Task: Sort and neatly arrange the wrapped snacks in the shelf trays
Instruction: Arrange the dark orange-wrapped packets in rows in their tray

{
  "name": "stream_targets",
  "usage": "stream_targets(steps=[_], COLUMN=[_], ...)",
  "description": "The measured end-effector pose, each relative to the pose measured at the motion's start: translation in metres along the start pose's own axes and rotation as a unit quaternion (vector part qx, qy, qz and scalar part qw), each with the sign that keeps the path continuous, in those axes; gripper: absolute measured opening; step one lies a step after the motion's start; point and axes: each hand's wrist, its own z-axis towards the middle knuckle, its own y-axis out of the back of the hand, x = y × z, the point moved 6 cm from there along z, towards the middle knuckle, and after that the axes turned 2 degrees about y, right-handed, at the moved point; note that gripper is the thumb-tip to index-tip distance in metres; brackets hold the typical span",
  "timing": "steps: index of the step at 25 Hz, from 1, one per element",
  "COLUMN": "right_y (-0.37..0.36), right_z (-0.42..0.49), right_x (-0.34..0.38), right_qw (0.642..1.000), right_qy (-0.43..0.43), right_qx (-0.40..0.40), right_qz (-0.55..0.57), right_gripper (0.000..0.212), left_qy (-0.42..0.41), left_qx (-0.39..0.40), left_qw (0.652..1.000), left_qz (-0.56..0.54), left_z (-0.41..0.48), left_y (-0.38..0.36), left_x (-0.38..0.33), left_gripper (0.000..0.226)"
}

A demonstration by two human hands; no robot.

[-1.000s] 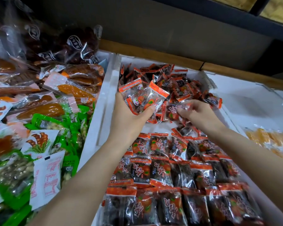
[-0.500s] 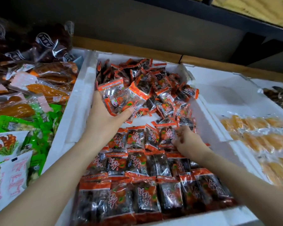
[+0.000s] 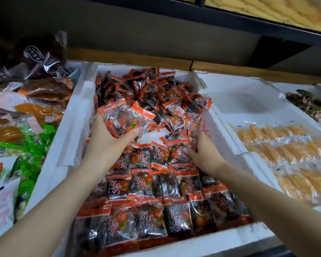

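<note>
Since a second ago your right hand (image 3: 204,154) has come away from the loose heap (image 3: 156,93) at the back and dropped to the nearest laid row, while your left hand (image 3: 107,145) has kept its load. That left hand grips a bundle of packets (image 3: 122,119), orange-edged and clear, thumb curled across their front, held above the left side of the white foam tray (image 3: 72,127). Your right hand lies over the right end of the top row, thumb stretched across an orange-and-black packet (image 3: 176,154). Its fingertips are blurred where they meet the loose packets behind, so you cannot tell whether they pinch anything.

The snacks sit in two zones of the one tray: the heap jumbled at the back, and flat overlapping rows (image 3: 146,182) filling the front as far as the near wall. Between them a small patch of bare tray floor (image 3: 152,138) shows, just beyond your hands.

The tray to the right holds yellow snacks (image 3: 285,145) in clear wrap. On the left lie green packs (image 3: 26,145) and long amber ones (image 3: 37,110).
</note>
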Motion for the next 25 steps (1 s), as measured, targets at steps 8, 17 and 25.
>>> stream_targets(steps=[8,17,25], right_y=[0.035,0.047,0.085], right_z=[-0.040,-0.035,0.027], right_x=[0.041,0.015,-0.015], right_qw=[0.977,0.970,0.972], right_qy=[0.086,0.015,0.079], right_qx=[0.022,0.010,-0.120], right_qz=[0.195,0.242,-0.185], right_gripper=[0.020,0.006,0.016], left_qy=[0.100,0.171,0.180], left_qx=[0.176,0.204,0.110], left_qw=[0.976,0.934,0.953], left_qz=[-0.085,-0.237,-0.218], left_z=[-0.041,-0.050,-0.044], left_y=[-0.078,-0.090,-0.072], left_x=[0.008,0.012,0.017], left_gripper=[0.087,0.035,0.005])
